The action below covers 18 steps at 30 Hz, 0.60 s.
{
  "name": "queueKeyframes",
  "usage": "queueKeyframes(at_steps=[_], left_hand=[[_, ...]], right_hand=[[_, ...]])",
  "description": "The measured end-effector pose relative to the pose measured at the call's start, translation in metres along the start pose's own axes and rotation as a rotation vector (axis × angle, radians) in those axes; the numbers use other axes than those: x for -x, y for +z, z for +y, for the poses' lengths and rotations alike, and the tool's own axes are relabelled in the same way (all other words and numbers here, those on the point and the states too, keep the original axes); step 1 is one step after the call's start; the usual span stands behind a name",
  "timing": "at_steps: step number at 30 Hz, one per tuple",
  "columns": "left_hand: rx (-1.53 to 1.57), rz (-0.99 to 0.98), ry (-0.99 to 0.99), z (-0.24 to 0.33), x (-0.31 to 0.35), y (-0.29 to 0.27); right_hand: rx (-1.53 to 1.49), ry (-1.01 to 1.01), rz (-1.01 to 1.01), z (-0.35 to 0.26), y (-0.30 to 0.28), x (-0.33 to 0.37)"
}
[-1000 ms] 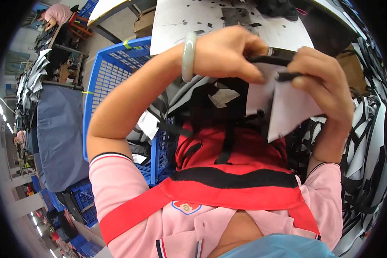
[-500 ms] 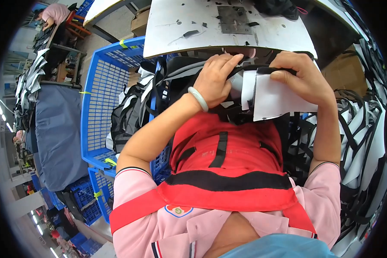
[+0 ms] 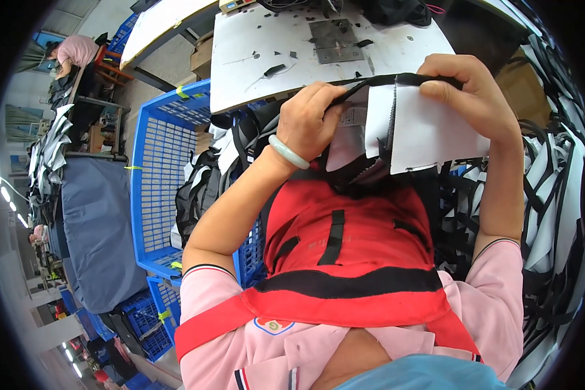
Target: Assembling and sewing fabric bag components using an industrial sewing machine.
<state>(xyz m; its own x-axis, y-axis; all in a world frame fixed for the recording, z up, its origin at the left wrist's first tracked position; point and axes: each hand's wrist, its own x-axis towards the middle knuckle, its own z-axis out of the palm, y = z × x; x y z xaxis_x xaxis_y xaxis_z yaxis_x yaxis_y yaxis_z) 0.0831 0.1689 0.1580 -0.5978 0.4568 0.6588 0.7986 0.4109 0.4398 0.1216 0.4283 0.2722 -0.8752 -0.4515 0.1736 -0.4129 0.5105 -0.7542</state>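
Observation:
Just over the near edge of the white worktable (image 3: pixel 266 42), a fabric piece (image 3: pixel 435 133) with white panels and a black edge strip is stretched between my two hands. Its black strip runs from one hand to the other, and a dark jagged seam goes down beside the white panel. My left hand (image 3: pixel 309 120), a pale bangle on its wrist, is closed on the strip's left part. With thumb and bent fingers, my right hand (image 3: pixel 468 91) pinches the strip at the top of the white panel. Below, the dark folds of the piece hang in front of my red apron (image 3: pixel 370 227).
A blue plastic basket (image 3: pixel 136 195) holding black, grey and white pieces stands on the left. A metal plate (image 3: pixel 335 42), scraps and a black cloth bundle (image 3: pixel 396 12) lie on the table. White and black pieces (image 3: pixel 546 195) are heaped on the right. Another person (image 3: pixel 78 52) works far left.
Both hands have lifted slightly and spread apart, the left one moving left. The black strip is now drawn straighter between them, and more of the white panel and its seam shows.

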Motion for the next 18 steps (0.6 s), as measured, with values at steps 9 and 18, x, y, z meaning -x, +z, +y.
queueKeyframes(at_steps=[9, 18], left_hand=[[0.855, -0.512, -0.635, 0.007, -0.039, -0.064], [0.635, -0.518, -0.739, -0.011, -0.076, -0.054]], right_hand=[[-0.106, 0.004, -0.034, 0.009, -0.011, 0.000], [-0.110, -0.011, 0.023, 0.047, -0.008, -0.025]])
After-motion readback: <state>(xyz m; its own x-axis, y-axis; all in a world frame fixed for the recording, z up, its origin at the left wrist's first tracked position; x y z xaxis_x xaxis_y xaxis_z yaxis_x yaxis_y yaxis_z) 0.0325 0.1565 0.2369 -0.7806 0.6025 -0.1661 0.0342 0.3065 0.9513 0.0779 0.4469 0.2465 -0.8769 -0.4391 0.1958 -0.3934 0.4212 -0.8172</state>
